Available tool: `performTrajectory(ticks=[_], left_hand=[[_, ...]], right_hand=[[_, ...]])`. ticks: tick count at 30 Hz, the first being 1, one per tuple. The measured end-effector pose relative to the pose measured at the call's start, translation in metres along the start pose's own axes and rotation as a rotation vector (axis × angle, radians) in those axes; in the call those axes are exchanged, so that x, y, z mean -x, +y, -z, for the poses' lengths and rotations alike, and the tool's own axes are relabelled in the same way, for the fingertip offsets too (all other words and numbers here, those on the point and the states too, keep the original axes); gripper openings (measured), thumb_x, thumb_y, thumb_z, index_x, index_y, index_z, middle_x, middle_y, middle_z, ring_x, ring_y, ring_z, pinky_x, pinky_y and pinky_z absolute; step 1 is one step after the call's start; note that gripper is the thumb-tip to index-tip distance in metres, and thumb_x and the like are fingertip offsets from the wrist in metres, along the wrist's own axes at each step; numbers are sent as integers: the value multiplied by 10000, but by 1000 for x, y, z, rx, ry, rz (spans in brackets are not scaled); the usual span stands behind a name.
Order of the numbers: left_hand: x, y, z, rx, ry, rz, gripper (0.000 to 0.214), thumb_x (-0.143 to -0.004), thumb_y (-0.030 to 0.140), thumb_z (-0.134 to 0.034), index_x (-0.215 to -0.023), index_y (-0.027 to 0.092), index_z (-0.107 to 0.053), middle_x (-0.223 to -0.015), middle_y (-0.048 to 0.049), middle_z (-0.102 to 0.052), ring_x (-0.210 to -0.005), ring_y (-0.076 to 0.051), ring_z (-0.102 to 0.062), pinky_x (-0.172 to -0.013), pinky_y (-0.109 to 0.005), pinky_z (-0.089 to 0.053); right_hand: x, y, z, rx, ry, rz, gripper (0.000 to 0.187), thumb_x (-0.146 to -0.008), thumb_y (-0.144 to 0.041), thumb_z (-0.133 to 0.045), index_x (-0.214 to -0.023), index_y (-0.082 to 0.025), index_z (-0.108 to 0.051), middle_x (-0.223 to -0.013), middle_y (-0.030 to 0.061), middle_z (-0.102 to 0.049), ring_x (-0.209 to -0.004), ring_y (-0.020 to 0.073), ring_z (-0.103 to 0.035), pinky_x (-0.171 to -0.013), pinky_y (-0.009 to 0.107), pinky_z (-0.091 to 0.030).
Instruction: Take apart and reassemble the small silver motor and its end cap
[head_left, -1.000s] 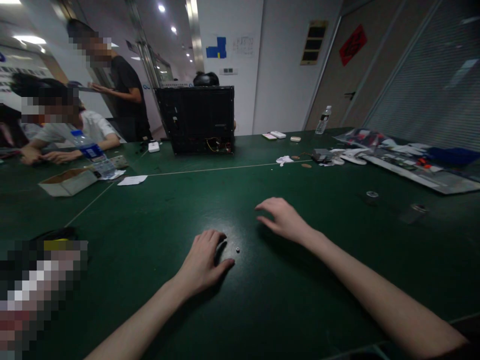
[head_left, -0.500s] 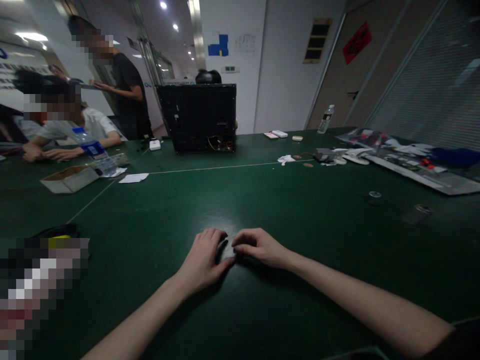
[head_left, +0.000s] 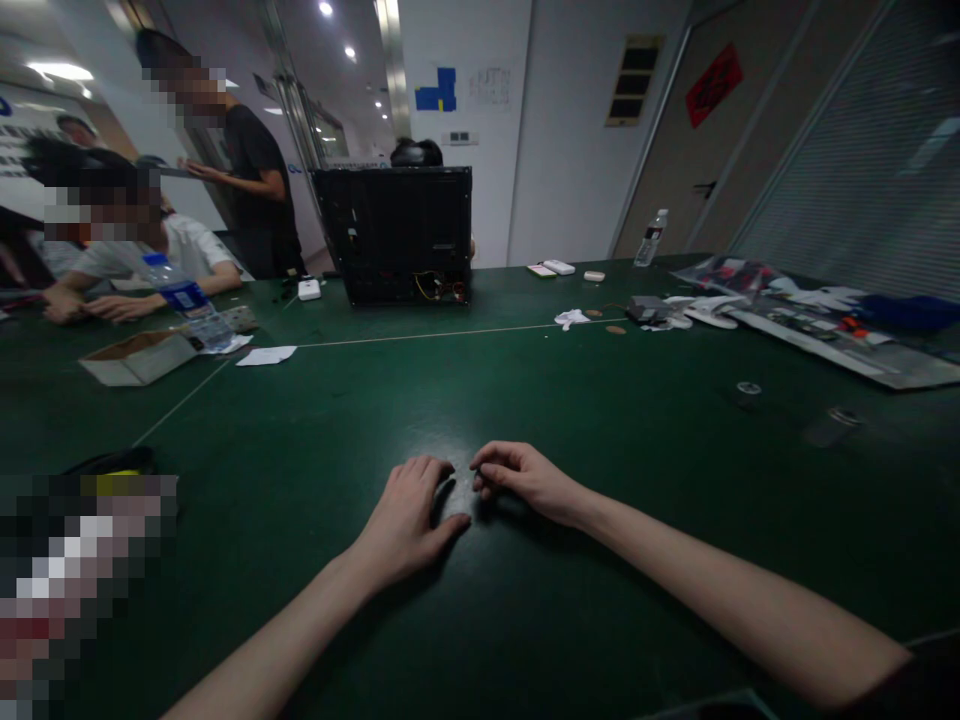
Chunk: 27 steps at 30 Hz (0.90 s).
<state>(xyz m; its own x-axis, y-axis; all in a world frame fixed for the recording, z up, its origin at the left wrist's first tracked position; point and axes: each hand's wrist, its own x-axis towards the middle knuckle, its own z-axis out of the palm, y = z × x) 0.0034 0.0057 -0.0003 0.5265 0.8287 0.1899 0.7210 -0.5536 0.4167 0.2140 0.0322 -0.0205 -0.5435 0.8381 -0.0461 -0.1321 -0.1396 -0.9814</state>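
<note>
My left hand (head_left: 409,520) rests on the green tabletop (head_left: 420,400), its thumb and fingers spread apart in a C shape with nothing in it. Close by on the right, my right hand (head_left: 521,482) is slightly raised over the surface. Its fingers are loosely curved, with the thumb near the index finger, and I see nothing held there. A narrow gap separates the two hands. A pale sheen shows on the table between them; whether anything small lies there I cannot make out.
A black open-backed monitor (head_left: 405,235) stands at the far side. Left are a cardboard box (head_left: 139,360), a tilted water bottle (head_left: 184,295) and paper (head_left: 266,356). Metal cylinders (head_left: 748,393) and a cluttered board (head_left: 862,350) lie right. People (head_left: 259,170) are at the far left.
My right hand has lifted slightly and moved a little away from my left thumb, and its fingers have shifted. My left hand has stayed in place.
</note>
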Motion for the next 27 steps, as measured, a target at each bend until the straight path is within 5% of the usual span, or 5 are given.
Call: performTrajectory(ticks=[8, 27], left_hand=[[0, 0, 0, -21, -11, 3, 393, -792, 386, -612, -1112, 191, -495, -1071, -92, -555, -978, -281, -523, -856, -444, -427], [-1, 1, 2, -21, -36, 10, 373, -799, 388, -600, -1106, 197, -509, -1068, -88, -558, -988, -275, -518, -871, -439, -417]], right_hand=[[-2, 4, 2, -101, -42, -9, 349, -794, -433, -633, -934, -158, -471, -843, 52, -662, -682, 120, -650, -627, 242, -493], [-1, 6, 5, -68, -47, 6, 223, -805, -260, -639, -988, -134, -633, -836, 35, -635, -647, 70, -594, -635, 208, -485]])
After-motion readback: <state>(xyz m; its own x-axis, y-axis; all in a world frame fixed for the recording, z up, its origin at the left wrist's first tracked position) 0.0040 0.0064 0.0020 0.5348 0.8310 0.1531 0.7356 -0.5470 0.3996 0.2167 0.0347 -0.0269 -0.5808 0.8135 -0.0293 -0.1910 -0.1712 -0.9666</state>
